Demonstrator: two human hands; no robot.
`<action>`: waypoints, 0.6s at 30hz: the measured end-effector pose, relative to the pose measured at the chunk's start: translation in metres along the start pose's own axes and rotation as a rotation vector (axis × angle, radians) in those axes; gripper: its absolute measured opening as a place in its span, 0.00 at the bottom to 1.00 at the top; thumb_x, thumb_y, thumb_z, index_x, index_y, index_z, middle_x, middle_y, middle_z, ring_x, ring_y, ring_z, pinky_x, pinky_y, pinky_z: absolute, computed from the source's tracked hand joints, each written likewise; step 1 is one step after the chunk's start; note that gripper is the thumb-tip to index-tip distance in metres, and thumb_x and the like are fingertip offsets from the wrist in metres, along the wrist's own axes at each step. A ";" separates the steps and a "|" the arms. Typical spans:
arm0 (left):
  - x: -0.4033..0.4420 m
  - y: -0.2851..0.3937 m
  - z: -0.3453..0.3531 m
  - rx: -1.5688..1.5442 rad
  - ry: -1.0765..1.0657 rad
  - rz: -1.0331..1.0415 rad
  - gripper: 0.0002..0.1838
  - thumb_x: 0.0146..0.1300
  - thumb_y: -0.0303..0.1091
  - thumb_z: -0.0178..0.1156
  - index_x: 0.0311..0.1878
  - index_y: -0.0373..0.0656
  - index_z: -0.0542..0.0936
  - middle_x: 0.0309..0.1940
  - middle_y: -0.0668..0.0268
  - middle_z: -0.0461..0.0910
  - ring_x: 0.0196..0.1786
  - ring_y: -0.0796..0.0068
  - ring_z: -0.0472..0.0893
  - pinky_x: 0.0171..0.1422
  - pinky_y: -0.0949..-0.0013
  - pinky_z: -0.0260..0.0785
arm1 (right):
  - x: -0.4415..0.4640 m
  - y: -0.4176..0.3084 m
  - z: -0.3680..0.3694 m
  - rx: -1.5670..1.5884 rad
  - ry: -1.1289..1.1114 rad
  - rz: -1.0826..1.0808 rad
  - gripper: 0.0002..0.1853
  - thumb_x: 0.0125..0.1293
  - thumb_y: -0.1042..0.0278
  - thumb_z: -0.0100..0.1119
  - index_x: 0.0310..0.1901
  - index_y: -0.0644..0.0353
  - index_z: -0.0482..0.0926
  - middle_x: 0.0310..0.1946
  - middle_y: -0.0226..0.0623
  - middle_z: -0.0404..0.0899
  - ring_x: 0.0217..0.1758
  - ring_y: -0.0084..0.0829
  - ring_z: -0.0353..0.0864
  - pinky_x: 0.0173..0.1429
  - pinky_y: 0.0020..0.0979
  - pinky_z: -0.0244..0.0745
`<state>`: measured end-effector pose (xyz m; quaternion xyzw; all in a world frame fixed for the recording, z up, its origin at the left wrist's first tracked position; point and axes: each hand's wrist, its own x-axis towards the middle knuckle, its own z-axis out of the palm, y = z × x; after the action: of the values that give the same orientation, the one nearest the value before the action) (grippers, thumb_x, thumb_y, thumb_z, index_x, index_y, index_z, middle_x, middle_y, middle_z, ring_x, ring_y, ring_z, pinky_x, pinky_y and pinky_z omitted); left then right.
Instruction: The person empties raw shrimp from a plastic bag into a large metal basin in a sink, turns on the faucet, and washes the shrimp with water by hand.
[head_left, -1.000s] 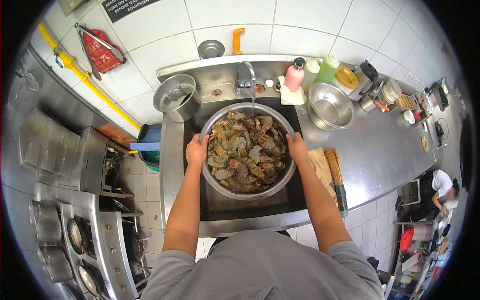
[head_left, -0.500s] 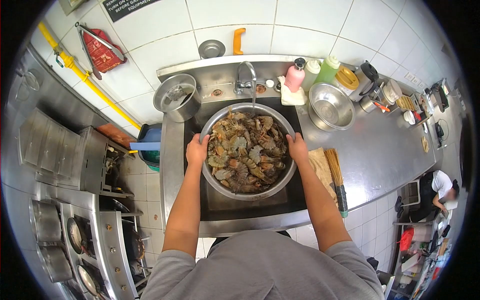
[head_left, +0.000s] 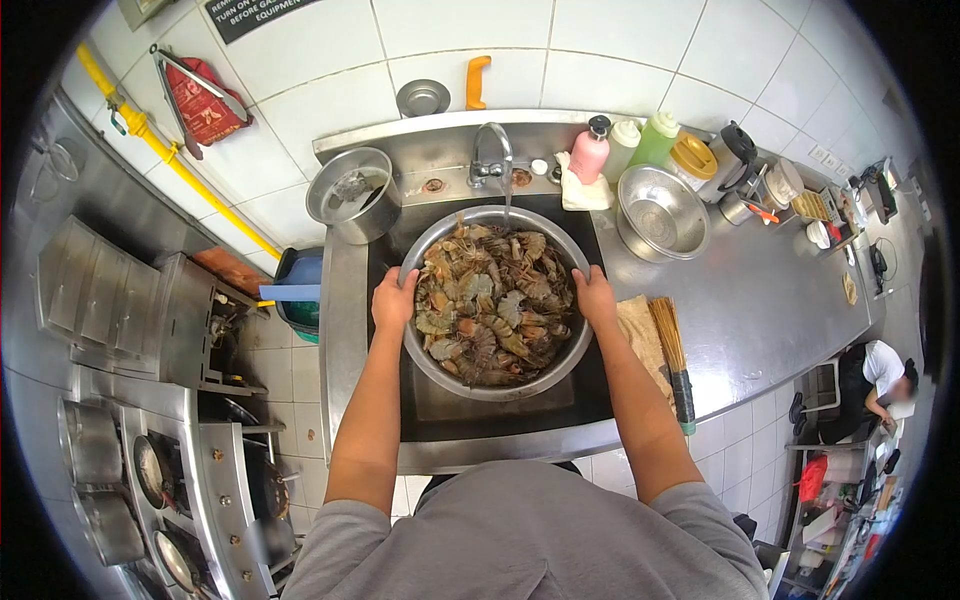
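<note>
A wide metal bowl (head_left: 420, 368) heaped with shrimp (head_left: 495, 305) is over the dark sink basin (head_left: 440, 420). Water runs into it from the faucet (head_left: 494, 160) behind. My left hand (head_left: 394, 300) grips the bowl's left rim, and my right hand (head_left: 597, 297) grips the right rim; both have fingers closed on the edge. To the left of the faucet stands a deep metal pot (head_left: 353, 195) with some contents. A metal colander (head_left: 662, 212) rests on the counter to the right.
Beside my right forearm lie a tan cloth (head_left: 640, 335) and a stick brush (head_left: 673, 360). Bottles, one a pink bottle (head_left: 590, 152), line the wall. The stove (head_left: 215, 480) with pans is at lower left. A person (head_left: 875, 385) is at far right.
A blurred grey shape now shows near the stove at lower left. My hands and the bowl have not visibly moved.
</note>
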<state>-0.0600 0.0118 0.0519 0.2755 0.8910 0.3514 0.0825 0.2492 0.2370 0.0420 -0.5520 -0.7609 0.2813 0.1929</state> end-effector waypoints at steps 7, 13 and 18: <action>-0.001 0.002 -0.001 0.012 -0.004 -0.009 0.24 0.67 0.57 0.60 0.52 0.47 0.83 0.38 0.51 0.86 0.44 0.46 0.84 0.48 0.50 0.75 | 0.002 0.002 0.001 -0.023 -0.005 -0.002 0.24 0.73 0.47 0.53 0.47 0.66 0.72 0.45 0.64 0.81 0.52 0.64 0.78 0.54 0.56 0.72; 0.001 -0.003 0.001 -0.029 0.002 0.009 0.24 0.67 0.58 0.60 0.52 0.47 0.83 0.37 0.50 0.86 0.43 0.46 0.84 0.47 0.50 0.75 | 0.002 0.003 0.002 -0.016 0.002 -0.005 0.24 0.73 0.46 0.53 0.47 0.65 0.72 0.44 0.63 0.81 0.51 0.65 0.78 0.54 0.56 0.72; -0.001 0.002 -0.003 -0.032 -0.009 -0.002 0.24 0.67 0.56 0.61 0.51 0.45 0.83 0.39 0.50 0.86 0.45 0.46 0.84 0.49 0.53 0.75 | 0.003 0.006 0.005 -0.022 0.012 -0.023 0.24 0.73 0.46 0.53 0.46 0.65 0.71 0.44 0.63 0.81 0.51 0.65 0.78 0.53 0.57 0.72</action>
<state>-0.0587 0.0109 0.0555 0.2750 0.8850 0.3644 0.0914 0.2497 0.2403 0.0349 -0.5470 -0.7690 0.2674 0.1948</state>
